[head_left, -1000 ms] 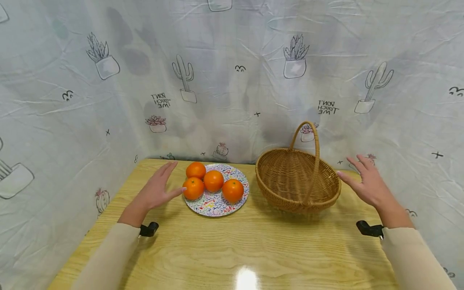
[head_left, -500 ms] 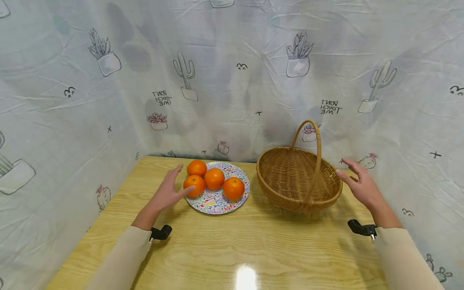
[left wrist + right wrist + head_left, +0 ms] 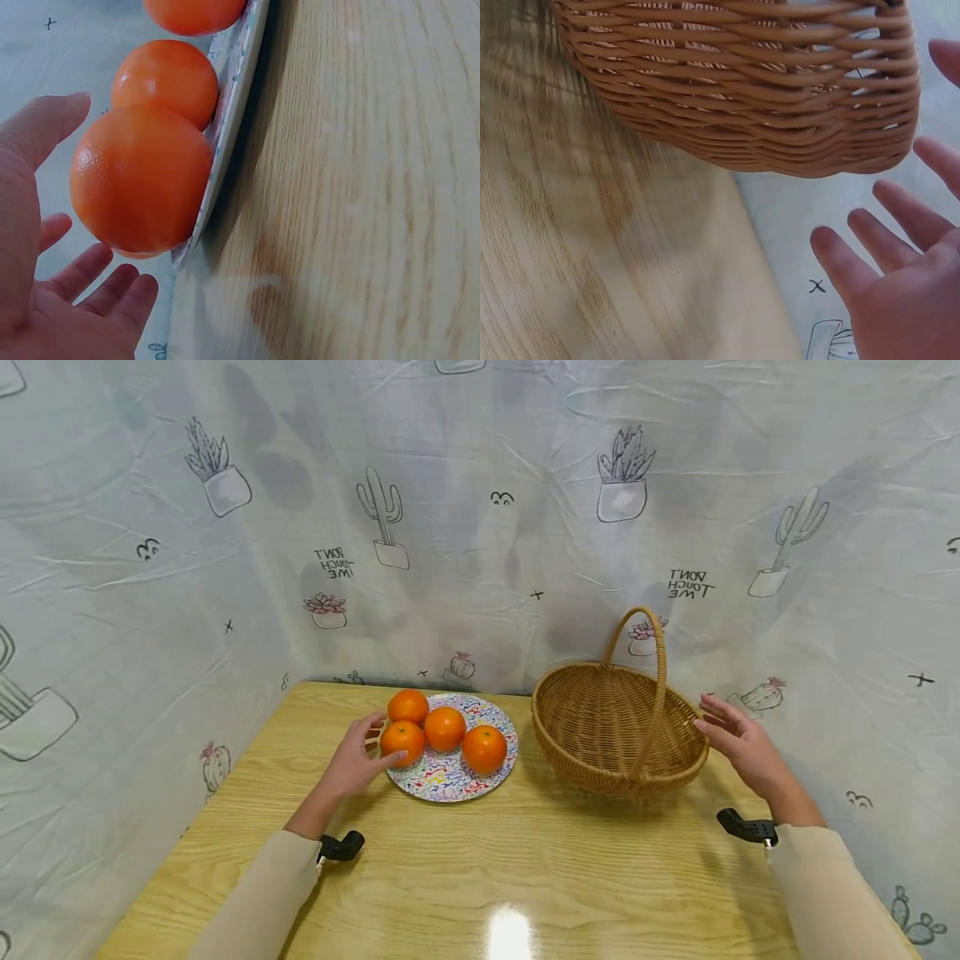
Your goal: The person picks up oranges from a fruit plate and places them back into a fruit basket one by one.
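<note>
Left hand (image 3: 356, 763), fingers apart, has moved closer about the front-left orange (image 3: 401, 743) on the plate (image 3: 444, 785), left of centre; right hand (image 3: 744, 750), also spread, is beside the basket (image 3: 585, 768) at right. Neither grip seems made yet.

Arms (image 3: 258, 889) extended fwd, L hand (image 3: 354, 764) & R hand (image 3: 744, 750) w/ thumbs (image 3: 52, 124) apart from loosely bent fingers (image 3: 911, 214).

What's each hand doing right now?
Left hand: open at a round, shiny orange fruit, not gripping; contact unclear.
Right hand: open beside the brown woven wicker basket, holding nothing.
</note>
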### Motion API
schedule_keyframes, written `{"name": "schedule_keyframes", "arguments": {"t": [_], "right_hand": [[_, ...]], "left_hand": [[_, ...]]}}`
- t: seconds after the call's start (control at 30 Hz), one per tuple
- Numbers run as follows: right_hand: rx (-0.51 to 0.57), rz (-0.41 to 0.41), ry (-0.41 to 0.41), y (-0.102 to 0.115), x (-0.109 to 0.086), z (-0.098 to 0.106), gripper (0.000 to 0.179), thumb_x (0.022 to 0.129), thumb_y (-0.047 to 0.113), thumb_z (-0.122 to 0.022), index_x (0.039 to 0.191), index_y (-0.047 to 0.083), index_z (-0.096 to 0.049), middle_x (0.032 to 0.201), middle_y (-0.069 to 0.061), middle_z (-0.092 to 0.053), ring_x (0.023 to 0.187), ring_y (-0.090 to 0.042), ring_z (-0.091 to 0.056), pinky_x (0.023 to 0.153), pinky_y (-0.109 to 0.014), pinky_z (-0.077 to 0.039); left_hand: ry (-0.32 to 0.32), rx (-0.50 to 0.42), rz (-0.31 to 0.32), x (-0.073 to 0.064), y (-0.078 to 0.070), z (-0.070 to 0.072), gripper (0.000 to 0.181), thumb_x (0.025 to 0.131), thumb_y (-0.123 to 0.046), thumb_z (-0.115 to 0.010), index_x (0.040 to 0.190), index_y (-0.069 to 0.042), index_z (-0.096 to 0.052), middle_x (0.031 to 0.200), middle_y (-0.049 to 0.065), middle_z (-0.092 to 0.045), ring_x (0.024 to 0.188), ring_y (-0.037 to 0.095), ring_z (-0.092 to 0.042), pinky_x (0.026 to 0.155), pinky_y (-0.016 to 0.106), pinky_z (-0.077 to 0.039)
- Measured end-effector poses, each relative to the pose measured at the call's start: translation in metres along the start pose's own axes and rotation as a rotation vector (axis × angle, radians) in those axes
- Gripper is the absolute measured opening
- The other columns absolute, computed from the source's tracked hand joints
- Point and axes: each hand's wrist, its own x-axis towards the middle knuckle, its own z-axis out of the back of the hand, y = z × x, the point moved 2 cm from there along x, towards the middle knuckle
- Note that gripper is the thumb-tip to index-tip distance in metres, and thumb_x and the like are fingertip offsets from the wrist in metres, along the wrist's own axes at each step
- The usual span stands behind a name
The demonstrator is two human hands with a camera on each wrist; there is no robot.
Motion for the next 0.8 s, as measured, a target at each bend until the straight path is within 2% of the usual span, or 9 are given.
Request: {"name": "schedule_keyframes", "arguments": {"t": [0.07, 0.1, 0.23, 0.3, 0.43, 0.53, 0.67, 0.8], "right_hand": [[0.1, 0.011, 0.028, -0.002, 0.001, 0.0, 0.063, 0.109, 0.026, -0.051, 0.165, 0.018, -0.023, 0.164, -0.005, -0.032, 0.123, 0.015, -0.048, 0.091, -0.003, -0.045], [0.147, 0.013, 0.044, -0.003, 0.001, -0.001, 0.063, 0.109, 0.024, -0.052, 0.165, 0.018, -0.023, 0.164, -0.007, -0.03, 0.119, 0.018, -0.048, 0.091, -0.004, -0.046], [0.301, 0.001, 0.112, -0.004, 0.002, -0.002, 0.064, 0.109, 0.017, -0.051, 0.165, 0.015, -0.021, 0.168, -0.021, -0.014, 0.119, 0.016, -0.051, 0.093, -0.006, -0.046], [0.339, -0.003, 0.132, -0.005, 0.002, -0.001, 0.064, 0.109, 0.015, -0.051, 0.165, 0.013, -0.02, 0.169, -0.023, -0.01, 0.12, 0.014, -0.052, 0.093, -0.006, -0.046], [0.416, -0.006, 0.16, -0.008, 0.003, -0.001, 0.063, 0.108, 0.011, -0.05, 0.165, 0.012, -0.021, 0.164, -0.012, -0.023, 0.122, 0.012, -0.051, 0.094, -0.008, -0.047], [0.462, -0.009, 0.188, -0.011, 0.004, 0.0, 0.063, 0.108, 0.008, -0.048, 0.165, 0.011, -0.02, 0.16, -0.002, -0.026, 0.124, 0.009, -0.05, 0.095, -0.01, -0.048], [0.534, -0.004, 0.22, -0.014, 0.004, 0.0, 0.062, 0.108, 0.004, -0.047, 0.164, 0.017, -0.023, 0.161, -0.002, -0.025, 0.126, 0.006, -0.05, 0.096, -0.015, -0.051], [0.617, 0.027, 0.247, -0.016, 0.003, -0.001, 0.058, 0.107, -0.001, -0.045, 0.159, 0.02, -0.031, 0.154, 0.005, -0.037, 0.125, 0.0, -0.057, 0.095, -0.022, -0.056]], "left_hand": [[0.0, 0.004, 0.002, -0.001, -0.001, 0.0, 0.082, 0.091, -0.027, -0.08, 0.155, -0.002, -0.036, 0.151, 0.024, -0.039, 0.137, 0.041, -0.041, 0.116, 0.061, -0.04], [0.0, 0.006, 0.004, -0.001, -0.001, 0.0, 0.082, 0.091, -0.027, -0.08, 0.155, -0.001, -0.037, 0.15, 0.024, -0.039, 0.137, 0.041, -0.042, 0.115, 0.061, -0.04], [0.004, 0.017, 0.014, -0.002, 0.0, 0.001, 0.083, 0.09, -0.027, -0.081, 0.155, -0.001, -0.036, 0.15, 0.024, -0.04, 0.137, 0.042, -0.043, 0.116, 0.06, -0.04], [0.006, 0.015, 0.016, -0.002, 0.001, 0.001, 0.084, 0.09, -0.028, -0.081, 0.156, -0.002, -0.036, 0.15, 0.024, -0.04, 0.137, 0.042, -0.043, 0.116, 0.06, -0.04], [0.01, 0.005, 0.01, -0.001, 0.003, 0.001, 0.086, 0.089, -0.031, -0.082, 0.156, -0.003, -0.035, 0.15, 0.023, -0.042, 0.136, 0.042, -0.045, 0.115, 0.06, -0.041], [0.018, -0.01, 0.007, -0.001, 0.002, 0.0, 0.086, 0.089, -0.029, -0.082, 0.156, -0.003, -0.035, 0.148, 0.023, -0.043, 0.135, 0.041, -0.046, 0.114, 0.06, -0.041], [0.022, -0.024, 0.01, -0.001, 0.001, -0.001, 0.085, 0.089, -0.027, -0.082, 0.155, -0.002, -0.035, 0.146, 0.023, -0.044, 0.134, 0.042, -0.047, 0.114, 0.059, -0.042], [0.011, -0.026, 0.011, 0.0, 0.002, -0.003, 0.083, 0.089, -0.024, -0.082, 0.155, -0.001, -0.036, 0.146, 0.025, -0.044, 0.134, 0.044, -0.049, 0.114, 0.06, -0.042]]}}
